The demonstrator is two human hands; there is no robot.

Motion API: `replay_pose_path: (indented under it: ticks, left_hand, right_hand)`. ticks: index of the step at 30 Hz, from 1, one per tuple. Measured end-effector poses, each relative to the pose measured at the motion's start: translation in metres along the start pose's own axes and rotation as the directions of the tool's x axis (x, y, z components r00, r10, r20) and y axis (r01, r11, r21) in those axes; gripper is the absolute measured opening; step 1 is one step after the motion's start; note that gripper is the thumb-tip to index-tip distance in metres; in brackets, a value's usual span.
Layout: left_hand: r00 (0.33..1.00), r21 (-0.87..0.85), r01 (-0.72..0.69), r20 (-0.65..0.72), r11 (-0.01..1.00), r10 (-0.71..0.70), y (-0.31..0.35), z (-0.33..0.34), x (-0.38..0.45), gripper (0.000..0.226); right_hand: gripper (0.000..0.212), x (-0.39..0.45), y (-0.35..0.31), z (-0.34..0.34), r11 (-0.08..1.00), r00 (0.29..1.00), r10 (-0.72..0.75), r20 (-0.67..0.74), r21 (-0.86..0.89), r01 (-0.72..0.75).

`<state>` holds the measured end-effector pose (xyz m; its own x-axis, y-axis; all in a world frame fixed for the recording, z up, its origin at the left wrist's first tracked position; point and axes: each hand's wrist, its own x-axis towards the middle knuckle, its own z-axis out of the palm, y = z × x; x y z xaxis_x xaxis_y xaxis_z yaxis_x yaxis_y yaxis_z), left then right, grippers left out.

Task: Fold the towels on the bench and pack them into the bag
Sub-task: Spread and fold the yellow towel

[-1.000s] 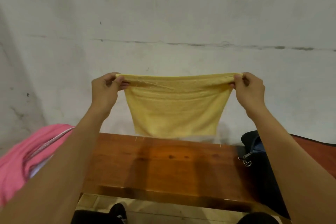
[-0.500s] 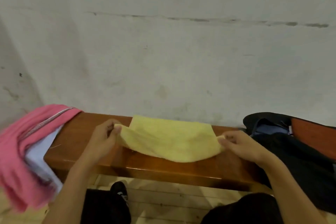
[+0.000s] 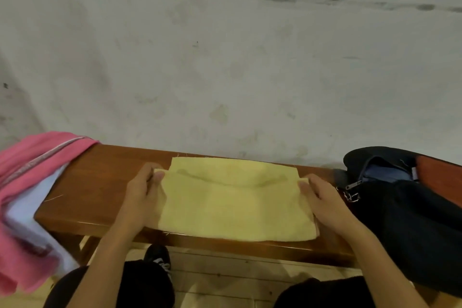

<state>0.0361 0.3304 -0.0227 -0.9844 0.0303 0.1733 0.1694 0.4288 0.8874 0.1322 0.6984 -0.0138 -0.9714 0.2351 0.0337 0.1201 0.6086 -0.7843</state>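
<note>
Two hands work a yellow towel (image 3: pixel 235 205) lying flat on the wooden tabletop (image 3: pixel 100 182), its near edge close to the tabletop's near lip. The left hand (image 3: pixel 143 195) pinches the towel's left corner; the right hand (image 3: pixel 322 197) pinches the right corner, fingers curled round the cloth. The towel spans between them, its folded-over layer stopping short of the far edge. Judged risk: letting go unevenly could skew the fold or let the towel slide off the near lip. Left: a pile of pink and white towels (image 3: pixel 30 182). Right: an open dark bag (image 3: pixel 400 195).
</note>
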Motion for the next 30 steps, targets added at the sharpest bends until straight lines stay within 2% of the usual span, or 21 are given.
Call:
replay_pose_path:
  ticks: [2, 4, 7, 11, 13, 17, 19, 24, 30]
  left_hand:
    - [0.998, 0.003, -0.029, -0.058, 1.0, 0.03, 0.001, 0.008, 0.006, 0.011]
    - [0.997, 0.015, -0.032, -0.07, 0.999, 0.033, -0.005, 0.015, 0.014, 0.011]
    - [1.0, 0.118, 0.001, -0.007, 0.993, 0.0, -0.016, 0.026, 0.022, 0.013]
    - [0.996, 0.378, 0.005, 0.081, 0.926, -0.038, -0.027, 0.027, 0.021, 0.013]
    - [0.989, 0.392, 0.011, 0.132, 0.92, -0.068, -0.03, 0.024, 0.02, 0.015]
    - [0.981, 0.306, 0.0, 0.186, 0.952, -0.06, -0.026, 0.015, 0.014, 0.017]
    - [0.987, 0.255, -0.021, 0.161, 0.967, -0.02, -0.022, 0.012, 0.011, 0.018]
    - [0.998, 0.168, -0.029, 0.056, 0.985, 0.02, -0.015, 0.011, 0.008, 0.014]
    - [1.0, 0.164, 0.01, 0.022, 0.986, -0.014, -0.017, 0.012, 0.009, 0.014]
  right_hand:
    - [0.019, 0.008, 0.006, 0.008, 1.0, 0.991, -0.003, -0.134, 0.025, 0.006]
    - [0.017, 0.015, 0.012, 0.014, 1.0, 0.982, 0.002, -0.19, 0.021, 0.002]
    - [0.016, 0.021, 0.021, 0.02, 0.997, 0.982, 0.038, -0.182, -0.063, -0.05]
    - [0.017, 0.02, 0.024, 0.022, 0.971, 0.984, 0.06, -0.166, -0.217, -0.096]
    - [0.017, 0.017, 0.026, 0.022, 0.944, 0.982, 0.082, -0.17, -0.304, -0.131]
    - [0.021, 0.007, 0.024, 0.026, 0.878, 0.982, 0.113, -0.15, -0.447, -0.169]
    - [0.021, 0.005, 0.02, 0.026, 0.892, 0.98, 0.102, -0.171, -0.42, -0.166]
    - [0.023, 0.006, 0.017, 0.029, 0.964, 0.968, 0.082, -0.239, -0.226, -0.138]
    - [0.023, 0.007, 0.017, 0.031, 0.972, 0.96, 0.072, -0.272, -0.195, -0.128]
